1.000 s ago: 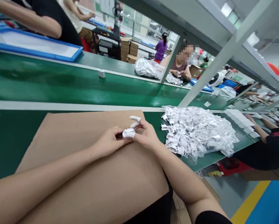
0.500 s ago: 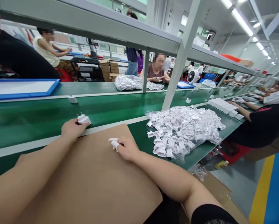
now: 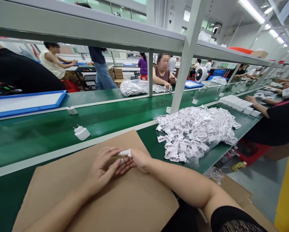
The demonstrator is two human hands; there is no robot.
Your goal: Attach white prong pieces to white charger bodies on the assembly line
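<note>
My left hand lies on the brown cardboard sheet with its fingers stretched out, their tips resting against the fingers of my right hand. The right hand points left and wears white finger cots; it holds nothing that I can see. A white plug-in charger lies by itself on the green conveyor belt, beyond the cardboard and clear of both hands. A heap of bagged white chargers sits to the right of my right hand.
A grey shelf post rises from the belt behind the heap. A blue-rimmed tray is at the far left. Other people work across the line and at my right, where white boxes are stacked.
My left hand has let go of the white charger, which now lies on the belt, and has drawn back to meet my right hand over the cardboard.
</note>
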